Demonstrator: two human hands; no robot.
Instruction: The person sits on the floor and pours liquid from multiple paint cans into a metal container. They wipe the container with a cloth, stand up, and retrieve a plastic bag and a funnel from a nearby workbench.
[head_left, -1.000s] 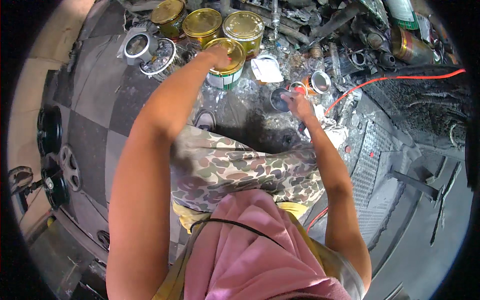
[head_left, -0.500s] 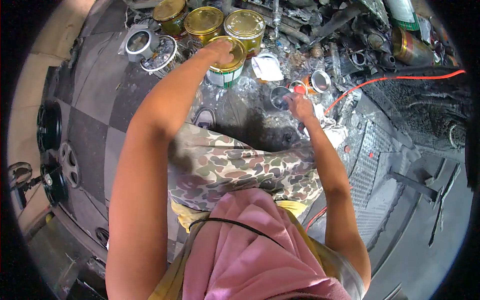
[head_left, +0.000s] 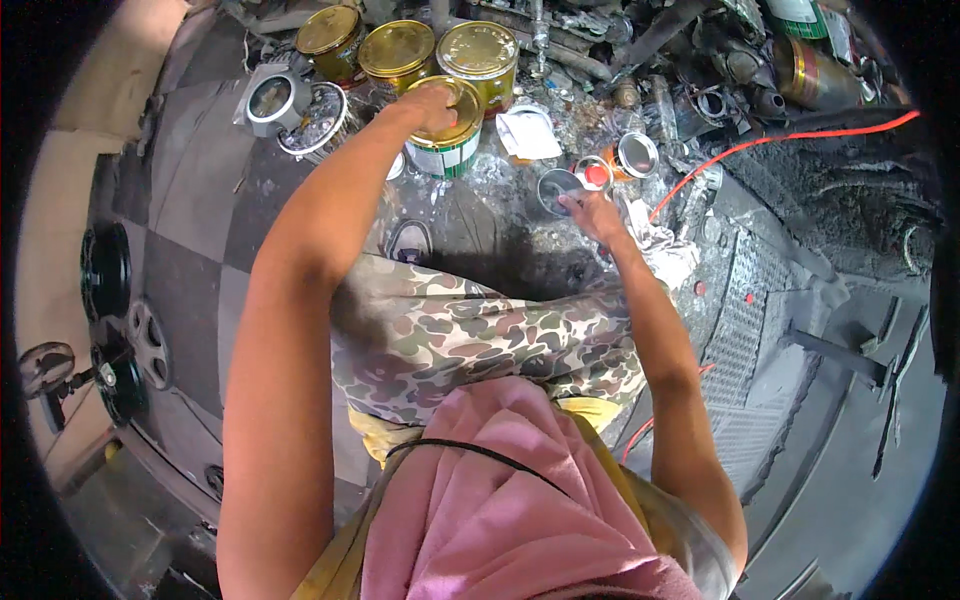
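Observation:
My left hand (head_left: 428, 106) is on the gold lid of a green-and-white can (head_left: 442, 155), fingers curled down; what they grip, if anything, is hidden. My right hand (head_left: 592, 214) pinches the near side of a small grey cup (head_left: 553, 185); a dark object partly shows beneath that hand. Just beyond it sit an open tin with red contents (head_left: 594, 175) and an orange tin with a silver top (head_left: 636, 155). A crumpled white cloth (head_left: 670, 255) lies to its right. A folded white paper (head_left: 530, 135) lies between my hands.
Gold-lidded cans (head_left: 478, 52) stand behind, a messy bucket (head_left: 311, 121) at left. Metal scrap and pipes (head_left: 692, 60) crowd the back; a red hose (head_left: 820, 134) crosses the right. Dark wheels (head_left: 108, 271) stand far left, metal bars (head_left: 840, 357) far right. My camouflage-covered legs (head_left: 480, 330) are below.
My hands stay at the can and the cup, with only slight shifts of the fingers. The whole view has shifted a little.

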